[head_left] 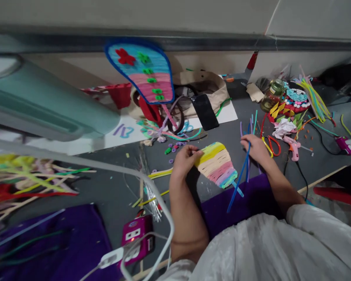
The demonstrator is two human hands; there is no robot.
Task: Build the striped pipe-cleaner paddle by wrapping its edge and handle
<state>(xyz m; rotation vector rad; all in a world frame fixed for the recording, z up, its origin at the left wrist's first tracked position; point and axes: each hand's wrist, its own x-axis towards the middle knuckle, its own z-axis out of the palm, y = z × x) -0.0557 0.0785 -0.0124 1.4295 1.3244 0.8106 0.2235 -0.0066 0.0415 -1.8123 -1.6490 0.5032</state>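
Observation:
My left hand [187, 159] pinches the upper left edge of a striped paddle-shaped craft piece [215, 164]. Its rows run from yellow through cream and pink to lilac and teal, with a short light-blue stem at the lower right. To its right, my right hand [256, 149] is closed on a blue pipe cleaner [246, 164], whose lower end hangs across the stem. Several more blue and purple pipe cleaners [248, 173] lie beneath and beside that hand. A similar finished-looking paddle [143, 74], blue-edged with green and red pieces on it, stands behind.
A black phone [204, 112] lies behind the piece. Red-handled scissors [274, 146], a pink glue gun [292, 147] and a glass jar [273, 95] are at right. At left are a magenta power strip [137, 236], a grey-white cable [111, 167] and loose pipe cleaners [41, 183].

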